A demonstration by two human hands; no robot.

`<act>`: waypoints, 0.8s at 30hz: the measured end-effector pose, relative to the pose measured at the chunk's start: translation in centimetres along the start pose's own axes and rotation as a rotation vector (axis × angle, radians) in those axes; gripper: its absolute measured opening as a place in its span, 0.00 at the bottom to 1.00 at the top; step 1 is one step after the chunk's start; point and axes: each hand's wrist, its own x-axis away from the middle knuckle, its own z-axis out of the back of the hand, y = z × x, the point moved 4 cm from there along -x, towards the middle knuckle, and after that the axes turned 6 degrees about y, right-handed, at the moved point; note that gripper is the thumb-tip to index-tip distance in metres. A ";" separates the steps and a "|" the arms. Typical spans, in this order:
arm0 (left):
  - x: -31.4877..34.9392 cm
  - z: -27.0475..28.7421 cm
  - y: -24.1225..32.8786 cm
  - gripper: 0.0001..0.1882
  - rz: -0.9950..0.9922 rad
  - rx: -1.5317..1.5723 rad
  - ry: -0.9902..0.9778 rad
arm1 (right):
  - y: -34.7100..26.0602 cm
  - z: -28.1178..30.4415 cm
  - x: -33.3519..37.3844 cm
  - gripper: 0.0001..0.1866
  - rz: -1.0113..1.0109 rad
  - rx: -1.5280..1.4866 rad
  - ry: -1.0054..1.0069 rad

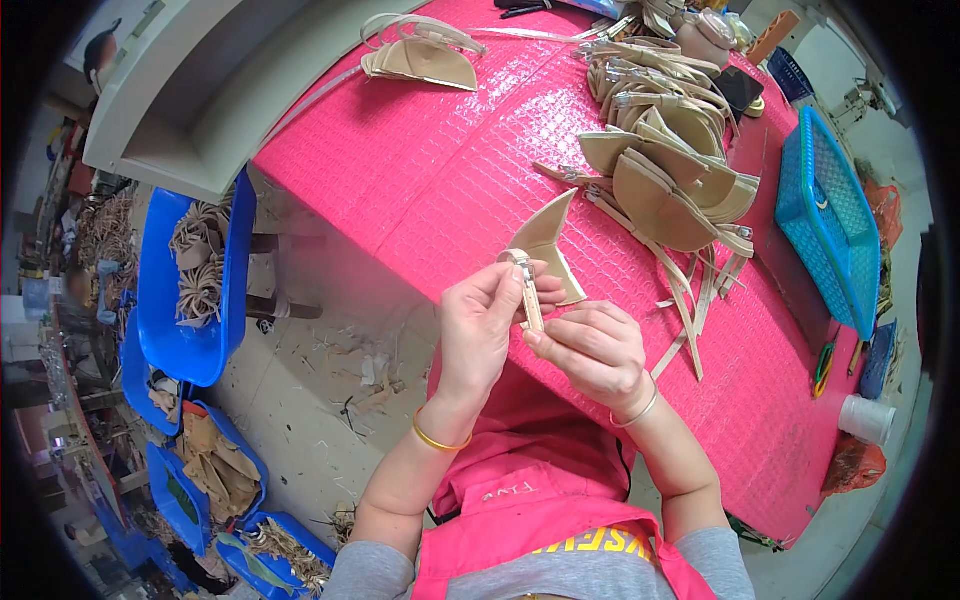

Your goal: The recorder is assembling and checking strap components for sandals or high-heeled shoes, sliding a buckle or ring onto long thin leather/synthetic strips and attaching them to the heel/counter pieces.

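Observation:
Close to my body, over the near edge of the pink-covered table [440,170], both hands meet on a narrow beige strap with a small metal buckle [533,312]. My left hand [482,318] pinches its upper part between thumb and fingers. The lower end sits between the thumb and fingertips of my right hand [597,352]. Just behind the fingers is a beige curved shoe-upper piece [545,232], partly hidden; whether the strap joins it I cannot tell. Farther right lies a pile of similar beige pieces [665,195] with buckled straps, some hanging loose toward me.
A small beige stack [420,65] lies at the far left of the table, beside a grey-white cabinet [190,110]. At right are a turquoise basket [845,270], scissors [823,370] and a white cup [868,420]. Blue bins [150,290] stand on the scrap-strewn floor at left.

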 end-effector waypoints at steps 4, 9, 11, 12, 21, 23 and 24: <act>0.3 0.2 0.1 0.12 -0.075 -0.103 -0.030 | 1.0 -0.2 -1.0 0.12 -0.329 -0.114 0.071; 1.2 0.4 0.9 0.11 0.058 0.026 -0.144 | 4.8 -1.8 -1.6 0.07 -1.124 -0.511 0.159; 1.3 0.3 1.5 0.11 -0.057 -0.190 -0.151 | 4.8 -1.4 -1.9 0.07 -1.138 -0.665 0.144; 1.2 0.6 1.8 0.11 -0.033 -0.242 -0.203 | 4.7 -1.4 -1.9 0.08 -1.158 -0.812 0.134; 0.1 1.3 2.2 0.10 -0.066 -0.463 -0.156 | 3.8 -3.2 0.0 0.09 -1.314 -1.205 0.288; -0.2 2.0 1.9 0.09 -0.048 -0.482 -0.134 | 3.6 -4.1 0.6 0.08 -1.468 -1.203 0.307; -0.5 2.2 1.6 0.09 -0.035 -0.495 -0.115 | 3.3 -4.3 0.5 0.07 -1.485 -1.247 0.341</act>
